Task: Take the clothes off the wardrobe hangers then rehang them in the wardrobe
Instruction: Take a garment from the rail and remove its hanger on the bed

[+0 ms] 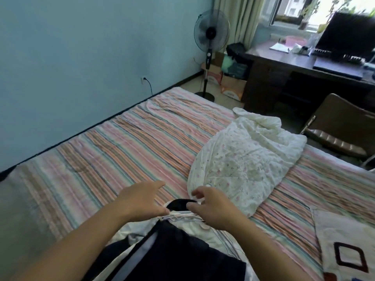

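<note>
Clothes pile near me on the bed, both hands at its far edge.

Nearest to me, the dark-and-white clothes (172, 250) lie heaped on the striped bed (91, 159), their long axis running from me away toward the collar (180, 204) at the far end. My left hand (142, 199) hovers at the collar's left side, fingers straight and loose, its thumb touching the white edge; I judge it holds nothing. My right hand (211, 207) sits just right of the collar, fingers curled, apparently pinching the thin white hanger (182, 217). It looks the better placed to draw it out. Farther right lies a floral quilt (243, 159).
</note>
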